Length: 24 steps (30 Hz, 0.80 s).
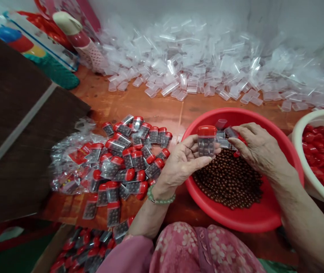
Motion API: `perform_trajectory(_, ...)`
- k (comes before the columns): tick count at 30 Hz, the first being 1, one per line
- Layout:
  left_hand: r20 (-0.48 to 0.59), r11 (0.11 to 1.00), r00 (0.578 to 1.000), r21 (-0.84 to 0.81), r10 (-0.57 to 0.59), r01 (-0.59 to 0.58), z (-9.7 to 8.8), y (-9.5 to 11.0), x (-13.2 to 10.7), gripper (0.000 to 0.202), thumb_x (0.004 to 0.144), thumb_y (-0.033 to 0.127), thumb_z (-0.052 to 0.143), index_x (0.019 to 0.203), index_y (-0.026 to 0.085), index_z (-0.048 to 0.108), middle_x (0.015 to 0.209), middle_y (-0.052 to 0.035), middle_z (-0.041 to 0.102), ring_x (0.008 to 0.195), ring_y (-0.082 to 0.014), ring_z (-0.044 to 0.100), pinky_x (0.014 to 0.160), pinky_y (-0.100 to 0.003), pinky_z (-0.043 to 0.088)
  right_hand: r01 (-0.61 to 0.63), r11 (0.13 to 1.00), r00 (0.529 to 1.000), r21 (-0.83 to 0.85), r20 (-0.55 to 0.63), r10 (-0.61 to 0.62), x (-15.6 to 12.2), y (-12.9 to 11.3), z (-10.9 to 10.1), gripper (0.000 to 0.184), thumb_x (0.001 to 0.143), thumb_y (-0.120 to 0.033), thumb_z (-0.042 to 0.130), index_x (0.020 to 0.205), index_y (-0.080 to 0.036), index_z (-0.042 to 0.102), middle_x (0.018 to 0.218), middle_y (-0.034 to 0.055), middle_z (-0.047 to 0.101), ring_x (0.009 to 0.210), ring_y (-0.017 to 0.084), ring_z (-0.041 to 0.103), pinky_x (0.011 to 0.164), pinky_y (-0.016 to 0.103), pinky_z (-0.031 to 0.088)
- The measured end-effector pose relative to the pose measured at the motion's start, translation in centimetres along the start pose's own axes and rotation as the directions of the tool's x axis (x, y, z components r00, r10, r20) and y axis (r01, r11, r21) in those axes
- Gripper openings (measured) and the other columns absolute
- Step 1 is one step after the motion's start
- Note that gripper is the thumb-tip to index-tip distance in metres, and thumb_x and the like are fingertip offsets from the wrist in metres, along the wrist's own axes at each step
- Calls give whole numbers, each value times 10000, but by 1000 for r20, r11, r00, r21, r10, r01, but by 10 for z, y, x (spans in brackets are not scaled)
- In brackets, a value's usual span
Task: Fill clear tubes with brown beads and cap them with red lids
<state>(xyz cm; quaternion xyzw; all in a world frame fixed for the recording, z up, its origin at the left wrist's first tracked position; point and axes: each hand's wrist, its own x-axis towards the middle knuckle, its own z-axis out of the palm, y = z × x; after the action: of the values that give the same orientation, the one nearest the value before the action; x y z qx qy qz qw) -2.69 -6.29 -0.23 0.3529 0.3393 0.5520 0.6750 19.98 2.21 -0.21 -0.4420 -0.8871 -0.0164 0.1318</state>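
Note:
My left hand [176,165] holds a small clear plastic container [206,146] upright, with a red cap on it and dark round balls inside. My right hand [260,149] pinches another small clear container [230,132]. Red pieces like caps [241,141] show beneath its fingers, partly hidden. Both hands are over a red basin [291,163] that holds a heap of shiny brown balls [230,182]. Several clear containers [221,139] lie at the basin's far side, behind the fingers.
Filled, red-capped containers [137,159] spread left of the basin, beside a clear plastic bag [62,167]; more lie lower down [85,248]. A pile of clear containers [179,68] lines the wall. A white tub [300,132] of red caps [321,159] stands right. A dark box [16,125] stands left.

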Motion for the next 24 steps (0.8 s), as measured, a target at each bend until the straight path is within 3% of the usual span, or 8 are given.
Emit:
perform_trajectory(2,4,1000,1000,8,2,-2,-1,-1,0,448,777,166,795,1184,155,609,1159,-113,770,1101,-216,746,1040,-368,570,-68,984,983,-166,157,94,-3,5,-2,559,1049,-510,301,1162,-111,675,1068,197,705,971,337,674,835,462,520)
perform_trajectory(5,13,1000,1000,14,6,-7,-1,-1,1,438,790,182,779,1187,151,597,1190,-128,757,1115,-229,739,1043,-390,566,-144,921,875,-363,387,290,-8,15,-3,496,1041,-463,336,1094,-99,669,1016,222,718,898,366,702,735,449,501)
perform_trajectory(8,34,1000,999,-15,20,-20,-2,1,1,421,793,178,767,1179,150,602,1197,-132,754,1120,-241,737,1023,-393,576,-182,898,757,-400,526,388,-12,26,2,441,1031,-433,363,1113,-109,650,1078,238,722,919,378,720,662,411,479)
perform_trajectory(10,53,999,998,-40,22,-20,-2,3,1,406,800,179,755,1178,147,612,1188,-134,757,1141,-255,728,1024,-405,577,-182,907,721,-379,576,385,-13,33,10,377,1023,-370,383,1159,-125,635,1096,219,730,947,355,723,645,375,466)
perform_trajectory(14,89,996,996,-87,-3,11,-5,6,1,395,796,209,762,1163,139,635,1180,-148,757,1199,-296,698,1033,-436,570,-147,934,704,-325,629,330,-16,46,25,314,979,-237,451,1220,-123,616,973,162,760,857,273,731,653,325,444)
perform_trajectory(17,83,993,996,-112,-19,28,-7,5,2,383,798,237,773,1146,142,643,1188,-153,755,1174,-303,712,1012,-438,577,-133,947,710,-292,639,296,-19,53,28,371,948,-231,510,1279,-79,584,930,178,761,827,279,727,658,325,436)
perform_trajectory(21,24,996,1000,-86,-16,18,-11,5,1,357,804,273,785,1105,136,650,1120,-148,776,1025,-272,767,891,-378,622,-131,958,730,-256,628,268,-23,57,24,394,925,-212,528,1293,-83,583,970,186,759,866,307,727,683,337,455)
perform_trajectory(24,-92,999,995,28,49,-46,-22,8,-7,312,805,276,792,1058,139,669,1031,-119,795,916,-227,783,826,-329,634,-188,980,786,-71,587,193,-22,55,16,345,955,-288,508,1252,-148,615,1024,129,762,906,264,720,771,330,494)
